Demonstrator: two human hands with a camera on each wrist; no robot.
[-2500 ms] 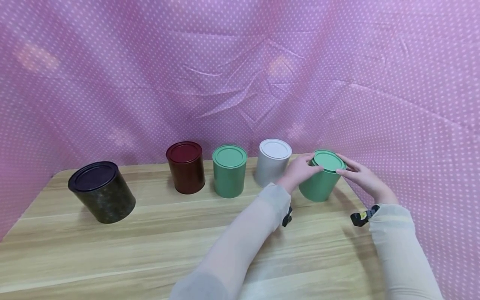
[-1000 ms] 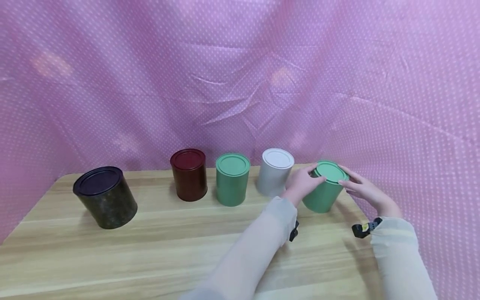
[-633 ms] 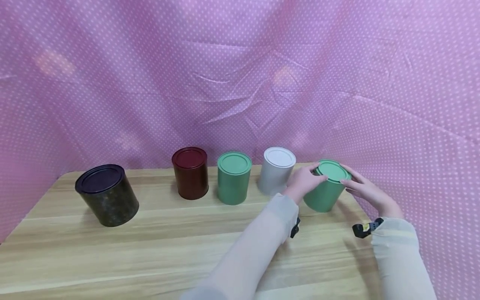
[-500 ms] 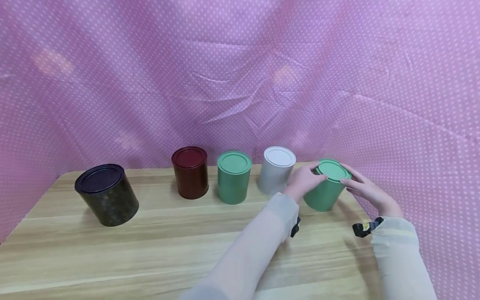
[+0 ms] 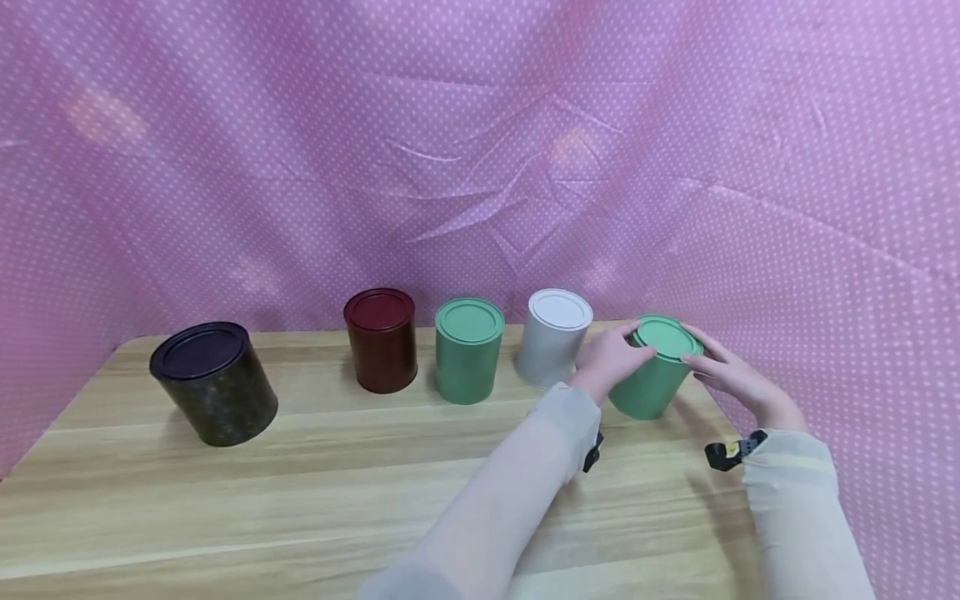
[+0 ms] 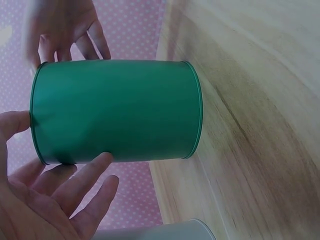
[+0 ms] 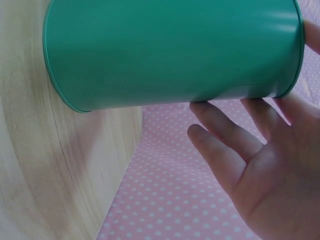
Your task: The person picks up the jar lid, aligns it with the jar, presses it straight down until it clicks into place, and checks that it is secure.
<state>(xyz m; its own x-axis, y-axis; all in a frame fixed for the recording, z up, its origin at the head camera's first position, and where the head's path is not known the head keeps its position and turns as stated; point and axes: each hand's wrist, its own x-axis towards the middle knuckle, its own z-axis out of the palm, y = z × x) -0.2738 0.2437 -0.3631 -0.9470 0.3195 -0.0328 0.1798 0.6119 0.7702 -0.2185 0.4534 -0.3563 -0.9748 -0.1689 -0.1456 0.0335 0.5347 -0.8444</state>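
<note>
A lidded green can (image 5: 647, 387) stands upright at the right end of the row, on the wooden table. My left hand (image 5: 609, 362) grips its left side near the top, thumb at the lid's rim. Opposite it, my right hand (image 5: 738, 385) holds the right side, its thumb also at the rim. In the left wrist view the left fingers (image 6: 82, 182) lie along the can's wall, partly beneath it in that picture. The right wrist view has the right fingers (image 7: 225, 127) touching the wall, with one fingertip apart from it.
Close to my left hand is a white can (image 5: 551, 346). Further left stand another green can (image 5: 467, 367), a dark red can (image 5: 381, 354) and a wider black can (image 5: 221, 400). Pink dotted cloth (image 5: 480, 167) hangs behind the table (image 5: 300, 517) and along its right side.
The head view has tilted slightly, so everything sits a little differently in the picture. Both hands keep the same hold on the right-hand green can, which has not visibly moved.
</note>
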